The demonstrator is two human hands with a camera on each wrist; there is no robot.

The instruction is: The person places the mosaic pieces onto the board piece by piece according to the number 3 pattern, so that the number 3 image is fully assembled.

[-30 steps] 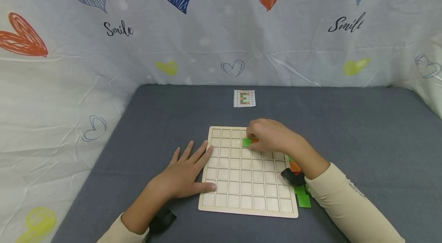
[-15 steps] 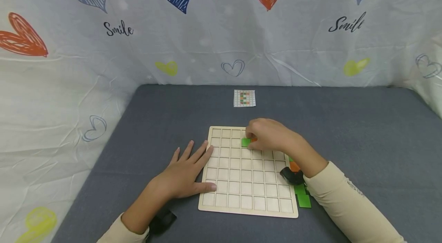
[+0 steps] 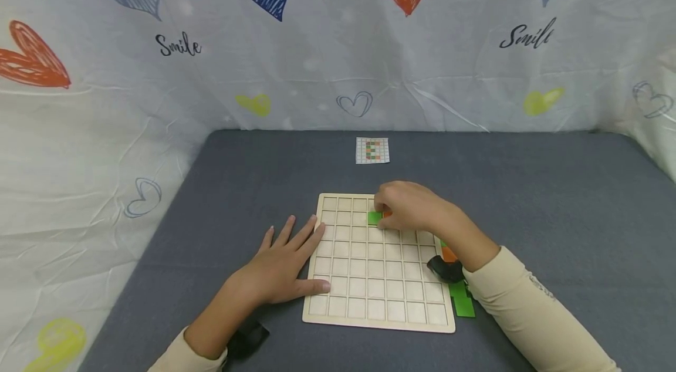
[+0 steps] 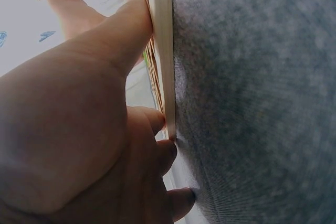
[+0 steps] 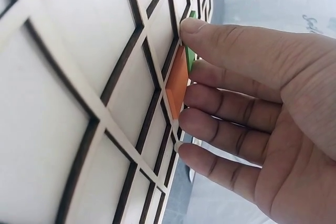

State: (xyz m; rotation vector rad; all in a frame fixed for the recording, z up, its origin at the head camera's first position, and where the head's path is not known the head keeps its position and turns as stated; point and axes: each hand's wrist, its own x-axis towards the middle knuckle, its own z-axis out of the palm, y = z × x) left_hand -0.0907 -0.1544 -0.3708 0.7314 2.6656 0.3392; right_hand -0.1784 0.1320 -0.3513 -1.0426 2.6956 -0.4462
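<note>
At left, the left hand (image 3: 277, 272) lies with straight, fanned fingers, holding nothing, its thumb on the edge of a smooth, pale wooden board (image 3: 376, 288) whose raised strips form square cells. The board lies flat on a matte, grey, cloth-textured bench (image 3: 253, 184). A flat, square green tile (image 3: 374, 218) sits near the board's far edge, at the right hand's fingertips. Just right of it, an orange tile (image 5: 178, 87), smooth and thick-edged, lies inside the grip of the right hand (image 3: 411, 205), thumb and curled fingers drawn close about it. Farther right, loose flat tiles (image 3: 463, 305), orange and green, lie along the board's right edge.
</note>
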